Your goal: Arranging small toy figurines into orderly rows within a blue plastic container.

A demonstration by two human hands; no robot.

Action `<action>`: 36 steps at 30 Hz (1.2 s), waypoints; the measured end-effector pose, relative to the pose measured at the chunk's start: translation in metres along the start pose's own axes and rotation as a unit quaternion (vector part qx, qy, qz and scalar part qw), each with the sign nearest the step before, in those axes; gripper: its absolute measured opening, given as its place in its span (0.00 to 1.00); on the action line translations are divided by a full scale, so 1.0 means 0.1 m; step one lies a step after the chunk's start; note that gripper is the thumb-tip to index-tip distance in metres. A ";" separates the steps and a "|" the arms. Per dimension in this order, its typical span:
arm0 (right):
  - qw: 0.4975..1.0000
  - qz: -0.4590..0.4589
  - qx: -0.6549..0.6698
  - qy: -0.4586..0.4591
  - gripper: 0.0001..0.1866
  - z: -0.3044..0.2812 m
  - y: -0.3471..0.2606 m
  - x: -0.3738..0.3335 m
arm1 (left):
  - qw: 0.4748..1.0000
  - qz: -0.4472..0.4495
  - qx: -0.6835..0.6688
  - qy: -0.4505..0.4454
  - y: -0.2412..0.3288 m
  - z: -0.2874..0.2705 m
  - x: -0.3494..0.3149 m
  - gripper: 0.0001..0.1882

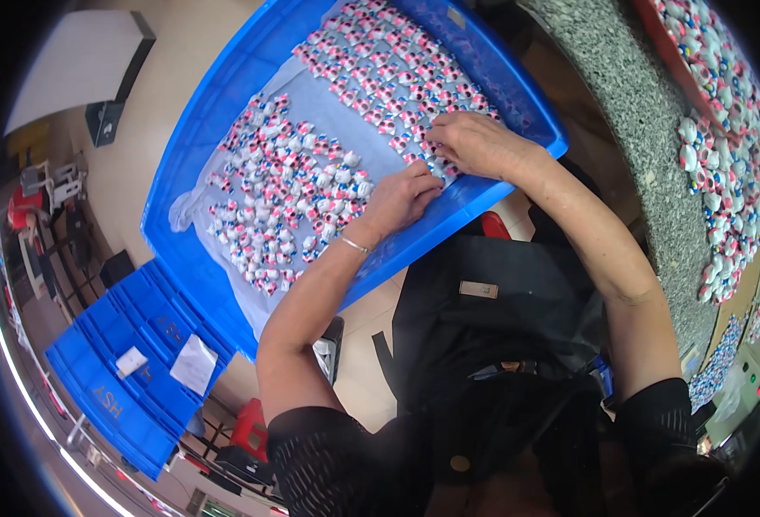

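Observation:
Both of my hands are inside a large blue plastic bin lined with a pale sheet. Small white, pink and blue figurines stand in close rows along the bin's far and right part. A loose heap of the same figurines lies to the left. My left hand, with a bracelet at the wrist, is closed beside the near bin wall, its fingertips curled out of sight. My right hand is closed at the near end of the rows, fingertips down among the figurines. What either hand grips is hidden.
At right, a speckled grey stone counter carries a large pile of similar figurines. Stacked blue bins with paper on them stand at lower left. A white-topped table is at upper left, and a red stool below.

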State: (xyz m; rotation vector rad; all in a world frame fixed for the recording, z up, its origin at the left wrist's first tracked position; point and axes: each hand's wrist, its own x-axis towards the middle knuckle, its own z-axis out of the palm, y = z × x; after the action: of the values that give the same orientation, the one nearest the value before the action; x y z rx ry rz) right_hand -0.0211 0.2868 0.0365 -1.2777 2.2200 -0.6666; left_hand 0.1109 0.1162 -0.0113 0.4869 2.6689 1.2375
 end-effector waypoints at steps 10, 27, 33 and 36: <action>0.993 -0.044 0.065 0.091 0.20 -0.37 -0.24 -0.20 | 0.950 -0.165 0.061 0.256 0.88 -0.77 -0.80 0.11; 0.986 -0.027 -0.163 0.004 0.23 -0.25 -0.42 -0.58 | 0.722 -0.593 -0.034 0.356 1.55 1.29 -3.47 0.13; 0.979 0.012 -0.196 -0.053 0.23 -0.26 -0.39 -0.58 | 0.728 -0.453 -0.245 0.453 1.73 2.18 -3.97 0.12; 0.973 0.008 -0.212 -0.090 0.25 -0.25 -0.43 -0.63 | 0.726 -0.457 -0.275 0.434 1.48 2.00 -3.97 0.12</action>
State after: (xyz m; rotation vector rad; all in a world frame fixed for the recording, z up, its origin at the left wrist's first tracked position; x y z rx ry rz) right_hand 0.0181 0.3273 0.0933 -1.4496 2.2890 -0.0592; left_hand 0.5704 0.2070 -0.0243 -1.6430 2.1528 1.9426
